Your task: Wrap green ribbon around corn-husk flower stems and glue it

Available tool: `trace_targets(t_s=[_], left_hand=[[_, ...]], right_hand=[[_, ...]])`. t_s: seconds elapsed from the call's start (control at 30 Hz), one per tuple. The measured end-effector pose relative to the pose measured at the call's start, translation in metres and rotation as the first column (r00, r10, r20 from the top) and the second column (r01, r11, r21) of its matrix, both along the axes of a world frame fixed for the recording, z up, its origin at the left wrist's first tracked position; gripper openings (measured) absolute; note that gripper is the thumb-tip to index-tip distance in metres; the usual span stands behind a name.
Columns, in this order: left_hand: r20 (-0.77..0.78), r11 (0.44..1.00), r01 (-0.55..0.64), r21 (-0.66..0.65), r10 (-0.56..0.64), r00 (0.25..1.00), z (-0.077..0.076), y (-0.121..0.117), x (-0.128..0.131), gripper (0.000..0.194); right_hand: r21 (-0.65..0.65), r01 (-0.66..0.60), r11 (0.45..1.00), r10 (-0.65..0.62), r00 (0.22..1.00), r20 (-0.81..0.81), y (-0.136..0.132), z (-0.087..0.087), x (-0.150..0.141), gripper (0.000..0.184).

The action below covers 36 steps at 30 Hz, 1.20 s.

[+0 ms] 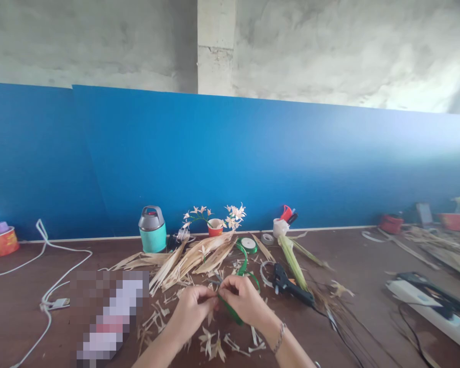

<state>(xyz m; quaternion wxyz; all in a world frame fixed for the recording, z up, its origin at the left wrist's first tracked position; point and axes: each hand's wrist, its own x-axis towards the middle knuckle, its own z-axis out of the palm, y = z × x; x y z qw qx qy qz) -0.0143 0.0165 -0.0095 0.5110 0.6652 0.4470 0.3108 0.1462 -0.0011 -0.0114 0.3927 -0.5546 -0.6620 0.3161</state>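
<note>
My left hand (191,309) and my right hand (247,300) meet fingertip to fingertip above the table, both pinched. A green ribbon (231,310) hangs below the right fingers, which grip it. Whatever lies between the left fingertips is too small and covered to make out. Behind the hands stands a spool of green ribbon (249,245), its loose length trailing toward the right hand. Several pale husk flowers (213,346) and thin scraps lie beneath and in front of the hands. A black glue gun (289,287) rests right of my right hand.
Dried husks (203,255) spread behind the hands. Beyond them are a red cup (215,231) with flower stems and a teal flask (153,237). Green stalks (294,263) lie right; a white cable (48,286) crosses the left. A power strip (433,312) sits far right; a blue partition (230,163) backs the table.
</note>
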Motion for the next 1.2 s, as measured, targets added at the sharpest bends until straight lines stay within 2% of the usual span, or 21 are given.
trace_targets(t_s=[0.17, 0.4, 0.6, 0.9, 1.03, 1.2], left_hand=[[0.005, 0.999, 0.043, 0.029, -0.043, 0.999, -0.001, 0.0, -0.001, 0.022], [-0.003, 0.997, -0.044, 0.063, 0.044, 0.999, -0.001, 0.0, 0.0, 0.019], [0.027, 0.996, -0.077, 0.043, 0.075, 0.997, 0.001, -0.003, 0.003, 0.022], [0.115, 0.993, -0.092, -0.076, 0.1, 0.988, -0.011, 0.001, 0.005, 0.028], [0.079, 0.995, -0.088, -0.053, 0.092, 0.993, -0.009, -0.001, 0.005, 0.026], [0.084, 0.995, -0.07, -0.075, 0.076, 0.994, -0.01, 0.0, 0.004, 0.025]], right_hand=[[-0.01, -0.008, 1.0, 0.008, 1.0, 0.005, 0.0, 0.002, 0.003, 0.014], [-0.028, 0.021, 0.999, -0.022, 0.999, -0.03, 0.0, 0.005, -0.001, 0.014], [-0.028, 0.029, 0.999, -0.031, 0.998, -0.054, 0.004, 0.002, 0.003, 0.014], [-0.012, 0.04, 0.999, -0.041, 0.99, -0.136, 0.0, 0.005, 0.003, 0.019], [0.022, 0.097, 0.995, -0.094, 0.99, -0.105, 0.0, 0.006, -0.003, 0.016], [0.058, 0.058, 0.997, -0.055, 0.997, -0.055, 0.0, 0.006, -0.002, 0.02]])
